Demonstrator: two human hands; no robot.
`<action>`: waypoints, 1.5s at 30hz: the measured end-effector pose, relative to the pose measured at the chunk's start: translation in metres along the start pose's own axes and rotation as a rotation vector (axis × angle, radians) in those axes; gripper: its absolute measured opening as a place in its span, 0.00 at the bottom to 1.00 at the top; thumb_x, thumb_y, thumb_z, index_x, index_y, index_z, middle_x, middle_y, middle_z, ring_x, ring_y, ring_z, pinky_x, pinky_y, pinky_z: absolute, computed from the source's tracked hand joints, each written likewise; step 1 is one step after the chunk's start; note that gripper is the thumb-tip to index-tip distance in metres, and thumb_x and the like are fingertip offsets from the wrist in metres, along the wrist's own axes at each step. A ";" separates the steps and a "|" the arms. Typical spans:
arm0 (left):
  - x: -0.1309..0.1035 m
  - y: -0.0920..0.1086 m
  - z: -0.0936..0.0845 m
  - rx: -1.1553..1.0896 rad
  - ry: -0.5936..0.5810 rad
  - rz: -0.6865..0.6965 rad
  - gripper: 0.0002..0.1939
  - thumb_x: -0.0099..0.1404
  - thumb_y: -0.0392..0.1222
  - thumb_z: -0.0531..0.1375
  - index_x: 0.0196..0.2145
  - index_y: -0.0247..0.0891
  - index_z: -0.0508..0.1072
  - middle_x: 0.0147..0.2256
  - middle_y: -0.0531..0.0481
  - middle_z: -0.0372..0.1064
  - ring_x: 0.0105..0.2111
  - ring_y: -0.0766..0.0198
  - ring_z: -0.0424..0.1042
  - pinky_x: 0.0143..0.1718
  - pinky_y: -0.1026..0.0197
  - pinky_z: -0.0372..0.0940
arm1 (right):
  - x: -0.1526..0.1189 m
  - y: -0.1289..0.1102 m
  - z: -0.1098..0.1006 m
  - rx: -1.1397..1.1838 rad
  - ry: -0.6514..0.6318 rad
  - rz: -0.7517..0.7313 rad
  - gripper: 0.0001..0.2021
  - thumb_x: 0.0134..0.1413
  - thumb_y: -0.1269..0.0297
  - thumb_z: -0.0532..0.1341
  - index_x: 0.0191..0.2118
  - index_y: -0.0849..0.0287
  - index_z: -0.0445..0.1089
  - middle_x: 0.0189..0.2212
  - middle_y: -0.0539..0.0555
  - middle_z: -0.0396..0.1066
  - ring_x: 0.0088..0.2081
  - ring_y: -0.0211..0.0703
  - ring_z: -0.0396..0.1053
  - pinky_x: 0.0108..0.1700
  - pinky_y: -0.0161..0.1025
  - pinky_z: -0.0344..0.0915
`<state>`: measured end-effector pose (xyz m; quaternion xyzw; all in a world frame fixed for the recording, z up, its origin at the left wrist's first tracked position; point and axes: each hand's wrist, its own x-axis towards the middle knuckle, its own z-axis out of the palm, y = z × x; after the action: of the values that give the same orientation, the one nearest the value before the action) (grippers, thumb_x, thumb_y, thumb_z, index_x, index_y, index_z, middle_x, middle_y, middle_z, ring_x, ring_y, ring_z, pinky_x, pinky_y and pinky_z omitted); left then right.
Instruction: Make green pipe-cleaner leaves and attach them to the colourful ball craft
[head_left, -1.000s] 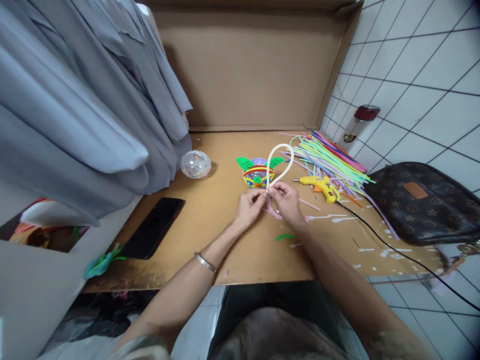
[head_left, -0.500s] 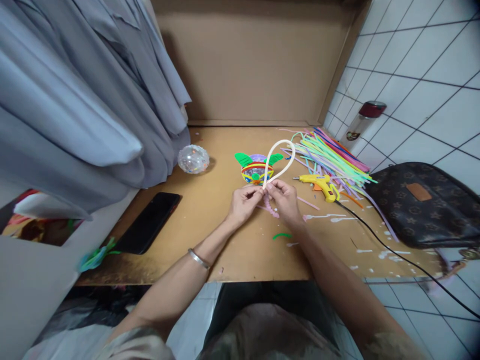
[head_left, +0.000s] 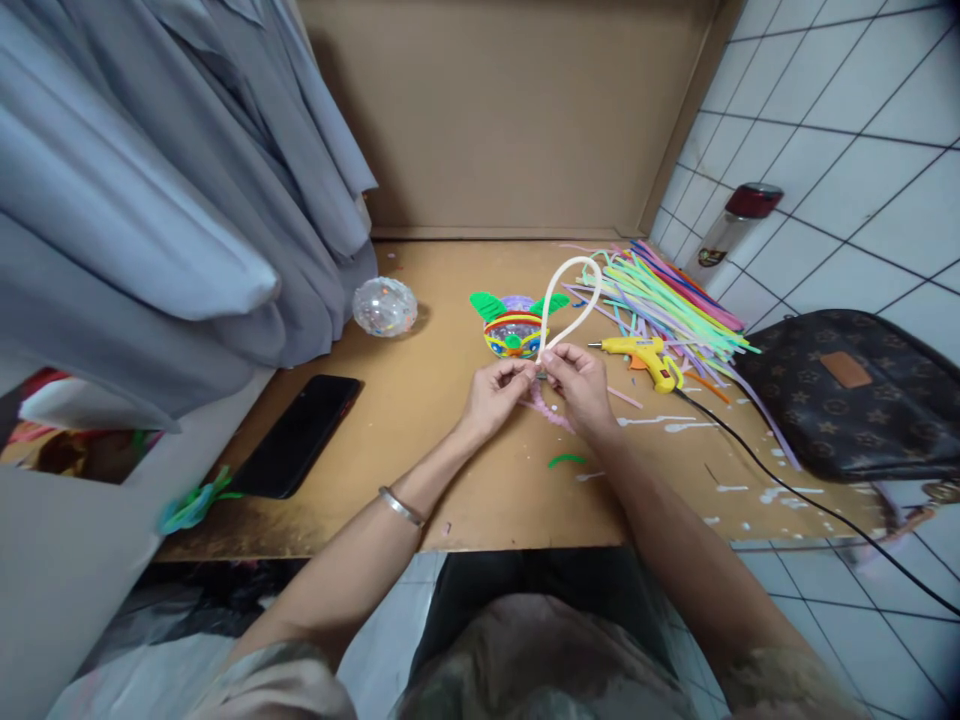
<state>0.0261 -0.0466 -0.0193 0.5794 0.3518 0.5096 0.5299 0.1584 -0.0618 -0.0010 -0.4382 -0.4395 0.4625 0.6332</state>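
A cream pipe cleaner (head_left: 546, 300) is bent into a tall loop that stands up from my fingertips. My left hand (head_left: 495, 395) pinches at the loop's lower end, and my right hand (head_left: 579, 385) pinches it just beside. Below the fingers, partly covered by them, a twisted pink pipe cleaner (head_left: 553, 412) shows. Just behind the hands stands a decorated ball (head_left: 510, 322) with green ears, red and yellow bands and blue eyes; the loop hides part of its right side.
Right of the hands lie a yellow glue gun (head_left: 637, 357) with a black cord and a pile of coloured pipe cleaners (head_left: 675, 305). A brown patterned bag (head_left: 862, 400) sits at the right edge. Left are a clear ball (head_left: 385, 307) and a black phone (head_left: 296, 437). A green piece (head_left: 566, 460) lies in front.
My hands and the cream loop have shifted slightly right relative to the decorated ball, showing more of its face. The view has also moved a little. Both hands keep pinching.
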 end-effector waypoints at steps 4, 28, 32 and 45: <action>0.000 0.000 0.000 0.012 0.012 0.026 0.18 0.56 0.55 0.67 0.28 0.35 0.77 0.23 0.53 0.71 0.23 0.68 0.67 0.28 0.64 0.65 | -0.003 0.000 0.004 -0.044 0.000 0.002 0.17 0.41 0.48 0.70 0.25 0.56 0.70 0.16 0.45 0.61 0.17 0.31 0.51 0.17 0.31 0.47; -0.002 0.004 0.002 -0.005 0.012 0.011 0.15 0.56 0.52 0.66 0.25 0.37 0.73 0.21 0.54 0.70 0.21 0.69 0.67 0.25 0.65 0.65 | -0.002 0.004 0.004 -0.053 -0.032 0.005 0.15 0.39 0.52 0.71 0.27 0.58 0.72 0.22 0.48 0.69 0.22 0.34 0.61 0.23 0.32 0.57; -0.002 0.004 0.001 0.048 0.019 0.058 0.16 0.57 0.53 0.65 0.25 0.37 0.74 0.21 0.53 0.71 0.22 0.69 0.67 0.27 0.65 0.66 | -0.004 0.002 0.004 -0.036 -0.060 0.053 0.18 0.39 0.49 0.71 0.26 0.57 0.71 0.18 0.46 0.65 0.18 0.32 0.56 0.18 0.32 0.50; -0.002 0.006 -0.001 0.077 0.009 0.108 0.11 0.59 0.45 0.62 0.26 0.35 0.78 0.26 0.51 0.72 0.26 0.68 0.68 0.31 0.65 0.65 | -0.010 -0.010 0.006 0.028 -0.066 0.049 0.22 0.40 0.46 0.73 0.22 0.57 0.67 0.15 0.44 0.60 0.17 0.31 0.55 0.17 0.30 0.51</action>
<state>0.0234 -0.0491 -0.0135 0.6151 0.3417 0.5264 0.4772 0.1524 -0.0720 0.0083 -0.4243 -0.4427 0.4981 0.6130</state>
